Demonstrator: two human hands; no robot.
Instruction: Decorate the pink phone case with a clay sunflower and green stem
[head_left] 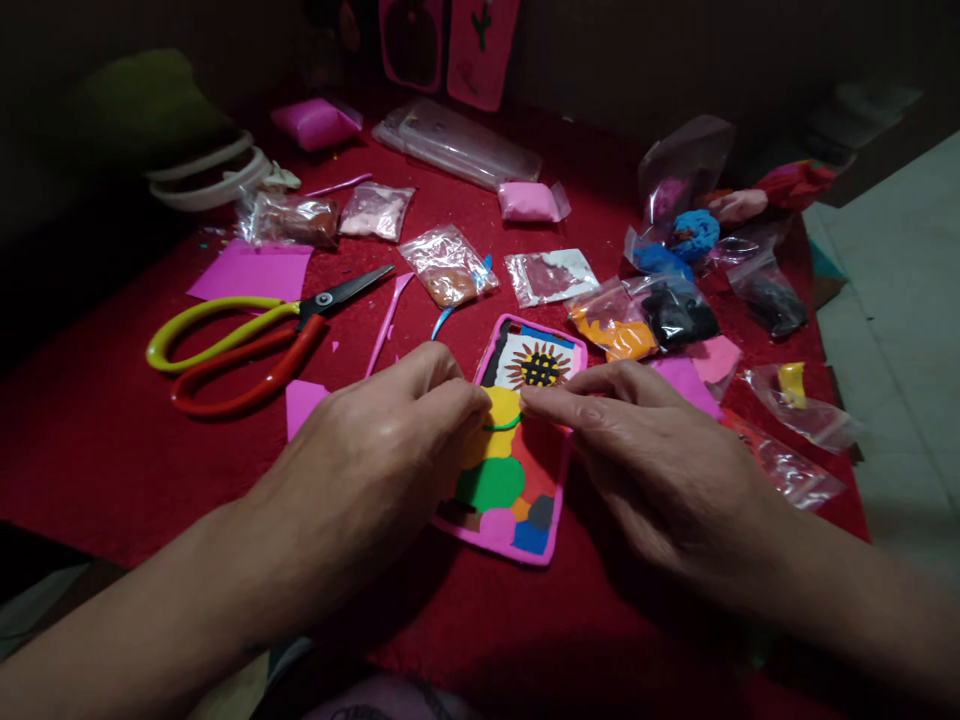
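A small rectangular panel (pixel 491 485) with a raised pink rim lies on the red cloth, covered in patches of coloured clay. Near its far end is a sunflower-like design (pixel 538 368) on white. Above the panel's middle, a yellow clay piece (pixel 502 408) with a green lower edge sits between my fingertips. My left hand (pixel 375 440) is closed, pinching its left side. From the right, my right hand (pixel 660 455) has thumb and index finger together at the piece's other edge. Parts of the panel are hidden beneath both hands.
Scissors (pixel 322 300) with yellow and red handles lie at left, beside pink modelling tools (pixel 388 322) and pink paper (pixel 255 270). Several bags of clay surround the panel, including orange (pixel 619 335) and black (pixel 679 310). The table's right edge borders a tiled floor (pixel 892 330).
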